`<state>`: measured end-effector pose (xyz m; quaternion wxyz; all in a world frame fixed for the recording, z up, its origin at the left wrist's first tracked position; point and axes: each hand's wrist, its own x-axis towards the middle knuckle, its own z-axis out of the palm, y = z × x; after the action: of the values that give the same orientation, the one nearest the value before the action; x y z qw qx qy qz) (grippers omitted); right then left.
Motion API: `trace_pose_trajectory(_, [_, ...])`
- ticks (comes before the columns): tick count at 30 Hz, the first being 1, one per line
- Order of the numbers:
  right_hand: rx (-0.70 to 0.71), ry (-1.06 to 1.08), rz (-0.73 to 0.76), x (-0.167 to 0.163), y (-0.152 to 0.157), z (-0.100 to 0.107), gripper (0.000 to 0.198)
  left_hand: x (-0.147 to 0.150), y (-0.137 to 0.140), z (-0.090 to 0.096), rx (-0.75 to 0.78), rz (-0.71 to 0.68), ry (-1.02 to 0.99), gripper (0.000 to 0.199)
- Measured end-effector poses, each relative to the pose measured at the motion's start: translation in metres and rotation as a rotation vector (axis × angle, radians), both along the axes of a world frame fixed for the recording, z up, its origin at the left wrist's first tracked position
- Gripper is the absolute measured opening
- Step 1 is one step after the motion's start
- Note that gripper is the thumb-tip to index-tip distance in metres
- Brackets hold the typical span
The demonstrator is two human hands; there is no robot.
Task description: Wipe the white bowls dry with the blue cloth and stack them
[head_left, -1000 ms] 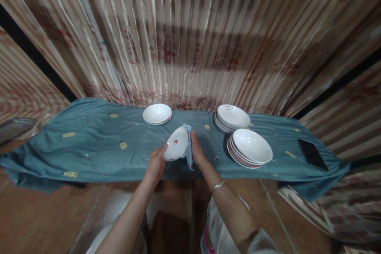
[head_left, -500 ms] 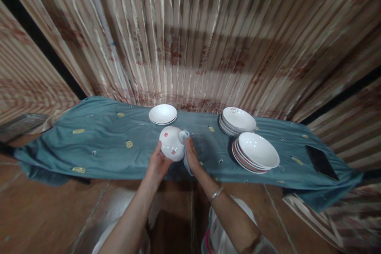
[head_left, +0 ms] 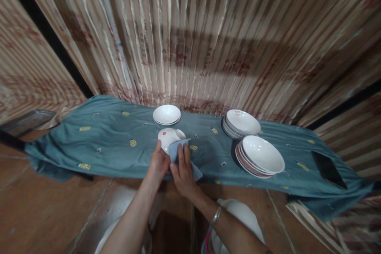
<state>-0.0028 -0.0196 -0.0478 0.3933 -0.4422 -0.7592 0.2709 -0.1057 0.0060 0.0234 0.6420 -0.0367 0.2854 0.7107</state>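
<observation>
A white bowl (head_left: 164, 138) with a red mark is held above the front of the table, its outside and foot ring turned toward me. My left hand (head_left: 159, 162) grips it by the lower left rim. A light blue cloth (head_left: 176, 149) lies over the bowl's right side, with a loose end hanging below. My right hand (head_left: 183, 170) presses this cloth against the bowl, fingers on top of it. Behind the bowl stand stacked white dishes (head_left: 167, 114) on the table.
A teal patterned cloth (head_left: 116, 158) covers the table. To the right are a stack of white plates (head_left: 242, 122) and a stack of white bowls (head_left: 263, 154). A black phone (head_left: 329, 169) lies near the right end. Below the front edge is a white container (head_left: 242, 216).
My right hand has moved from the bowl's foot, at its right, onto its front with the cloth spread beneath the fingers. The bowl is tilted differently. The view has shifted slightly.
</observation>
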Motion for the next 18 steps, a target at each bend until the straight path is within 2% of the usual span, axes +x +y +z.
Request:
trace_pose_trajectory(4, [0.190, -0.127, 0.103, 0.005, 0.000, 0.010, 0.063, 0.003, -0.002, -0.001, -0.054, -0.053, 0.054, 0.052])
trace_pose_trajectory(8, [0.294, -0.202, 0.143, 0.010, 0.011, 0.022, 0.062, 0.007, -0.002, -0.001, -0.115, -0.036, 0.100, 0.045])
trace_pose_trajectory(14, [0.346, -0.315, 0.164, 0.008, 0.029, 0.040, 0.057, 0.018, -0.004, -0.004, -0.077, 0.069, 0.181, 0.029])
trace_pose_trajectory(18, [0.351, -0.324, 0.138, 0.001, 0.041, 0.052, 0.055, 0.023, -0.004, -0.009, -0.038, 0.075, 0.228, 0.033])
